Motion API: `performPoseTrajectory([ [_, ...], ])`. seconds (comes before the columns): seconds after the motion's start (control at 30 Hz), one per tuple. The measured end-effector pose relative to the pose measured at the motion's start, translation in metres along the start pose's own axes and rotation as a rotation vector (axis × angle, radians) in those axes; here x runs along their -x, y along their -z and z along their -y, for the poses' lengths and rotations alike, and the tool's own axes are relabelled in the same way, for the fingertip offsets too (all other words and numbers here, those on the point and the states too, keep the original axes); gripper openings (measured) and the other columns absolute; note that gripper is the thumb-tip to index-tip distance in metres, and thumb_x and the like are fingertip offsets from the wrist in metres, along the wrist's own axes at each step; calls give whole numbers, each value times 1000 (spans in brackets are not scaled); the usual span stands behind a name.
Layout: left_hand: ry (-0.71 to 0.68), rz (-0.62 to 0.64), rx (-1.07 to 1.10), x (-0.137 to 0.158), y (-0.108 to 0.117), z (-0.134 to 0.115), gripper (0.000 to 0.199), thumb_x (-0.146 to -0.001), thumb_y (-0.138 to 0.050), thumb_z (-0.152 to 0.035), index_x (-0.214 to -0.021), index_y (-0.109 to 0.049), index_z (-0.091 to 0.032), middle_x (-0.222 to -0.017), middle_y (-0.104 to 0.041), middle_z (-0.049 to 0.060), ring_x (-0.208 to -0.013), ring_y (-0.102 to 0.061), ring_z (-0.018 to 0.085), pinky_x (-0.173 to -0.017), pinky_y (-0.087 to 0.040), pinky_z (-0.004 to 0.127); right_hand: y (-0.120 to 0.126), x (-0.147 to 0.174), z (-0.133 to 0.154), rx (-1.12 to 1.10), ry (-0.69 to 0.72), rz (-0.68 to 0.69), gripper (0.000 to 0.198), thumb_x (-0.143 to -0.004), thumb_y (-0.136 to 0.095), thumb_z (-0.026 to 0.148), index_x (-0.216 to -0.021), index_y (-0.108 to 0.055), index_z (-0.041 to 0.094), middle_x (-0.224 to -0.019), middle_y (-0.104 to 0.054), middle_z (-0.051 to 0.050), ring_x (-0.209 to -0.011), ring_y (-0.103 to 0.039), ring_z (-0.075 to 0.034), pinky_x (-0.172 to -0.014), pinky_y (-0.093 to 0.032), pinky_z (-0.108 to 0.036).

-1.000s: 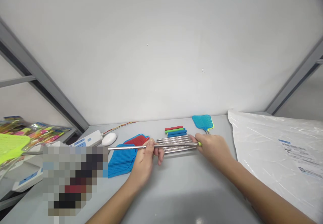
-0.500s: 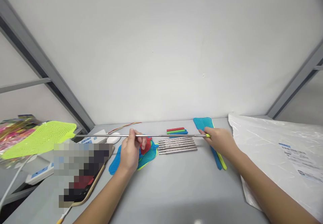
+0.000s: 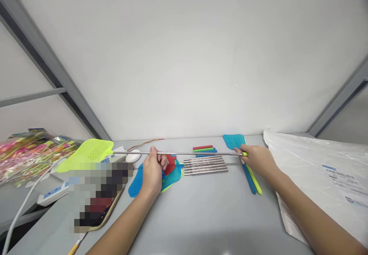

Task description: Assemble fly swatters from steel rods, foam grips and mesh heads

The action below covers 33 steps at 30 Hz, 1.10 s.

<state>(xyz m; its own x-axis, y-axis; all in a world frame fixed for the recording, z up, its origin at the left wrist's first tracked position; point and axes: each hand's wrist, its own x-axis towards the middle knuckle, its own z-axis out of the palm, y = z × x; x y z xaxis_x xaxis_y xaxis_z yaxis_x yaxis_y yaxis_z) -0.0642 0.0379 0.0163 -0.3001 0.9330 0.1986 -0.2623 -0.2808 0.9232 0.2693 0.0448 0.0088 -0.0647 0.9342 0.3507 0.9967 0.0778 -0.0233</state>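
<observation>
A yellow-green fly swatter point(image 3: 89, 152) with a thin telescopic metal rod is held level across the view, its mesh head at the left. My left hand point(image 3: 153, 170) is closed round the rod near its middle. At the other end, my right hand point(image 3: 255, 159) grips the yellow-green handle, mostly hidden in the fingers. Below my left hand lie blue and red mesh swatter heads point(image 3: 137, 182). Several metal rods point(image 3: 205, 165) lie in a row between my hands, with red, green and blue handles point(image 3: 203, 150) behind them. Under my right hand is a blue fly swatter point(image 3: 234, 141).
At the left are a pile of plastic-wrapped colourful items point(image 3: 31, 151), a power strip point(image 3: 53, 194), a white round object point(image 3: 133, 156) and a phone with a blurred screen point(image 3: 100, 213). A white plastic mailing bag point(image 3: 319, 170) covers the right side, and a wall point(image 3: 184, 55) stands behind.
The swatter's mesh head has moved right, closer to my left hand, and the exposed rod is shorter. Both hands keep their hold. The whole view has shifted slightly.
</observation>
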Motion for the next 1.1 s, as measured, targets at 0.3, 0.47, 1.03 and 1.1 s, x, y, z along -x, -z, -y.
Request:
performPoseTrajectory([
  [0.3,6,-23,-7,10,-8,1,44,-92,-43,-51,-62,-29,-21,-50,-25,-8,-44,-28,8,-50,-37,21,13,3,5,68,-110,24,40,-93,-36,43,-63,-52,22,-51,-54,0,-45,-39,-13,-50,-11,-28],
  [0.47,12,-5,-78,18,-11,5,47,-93,-38,-53,-61,-29,-21,-49,-25,-7,-46,-28,9,-50,-33,23,14,8,13,93,-120,-14,41,-94,-37,43,-64,-54,21,-50,-54,0,-43,-37,-12,-51,-10,-28],
  [1.03,108,327,-258,48,-25,12,59,-93,-26,-61,-50,-29,-20,-48,-31,-2,-49,-34,11,-49,-24,27,-2,30,63,83,110,-87,39,-96,-35,37,-67,-56,22,-46,-52,1,-40,-36,-11,-51,-7,-29],
  [1.1,112,391,-268,46,-24,11,59,-94,-26,-60,-50,-31,-20,-48,-31,-2,-50,-33,12,-51,-26,27,-1,28,61,79,116,-100,40,-96,-35,40,-67,-55,22,-47,-52,2,-41,-37,-11,-50,-7,-28],
])
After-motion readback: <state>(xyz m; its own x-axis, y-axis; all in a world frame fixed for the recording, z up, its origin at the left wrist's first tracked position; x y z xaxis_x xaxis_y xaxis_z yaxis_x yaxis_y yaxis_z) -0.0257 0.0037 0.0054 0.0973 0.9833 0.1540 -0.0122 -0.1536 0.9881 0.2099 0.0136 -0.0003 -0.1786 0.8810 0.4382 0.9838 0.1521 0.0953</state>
